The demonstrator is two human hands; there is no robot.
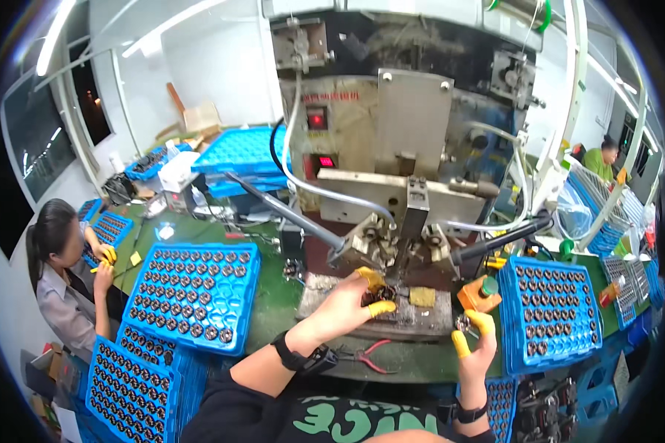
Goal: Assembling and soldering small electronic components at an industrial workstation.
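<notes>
Far left, a seated co-worker [63, 273] at the tabletop [273, 306] edge; beside, a blue tray [192, 288] of dark round parts overhanging stacked trays. Left hand [347, 299] reaching onto the grey machine block [421, 321], yellow-capped fingers [380, 308] pinched around a small dark ring part [383, 294] under the press head. Red-handled pliers [369, 356] lying near the front edge. Right hand [474, 343] raised, fingers pinching another small part [464, 323], close against the right blue tray [550, 314]; little free space between
</notes>
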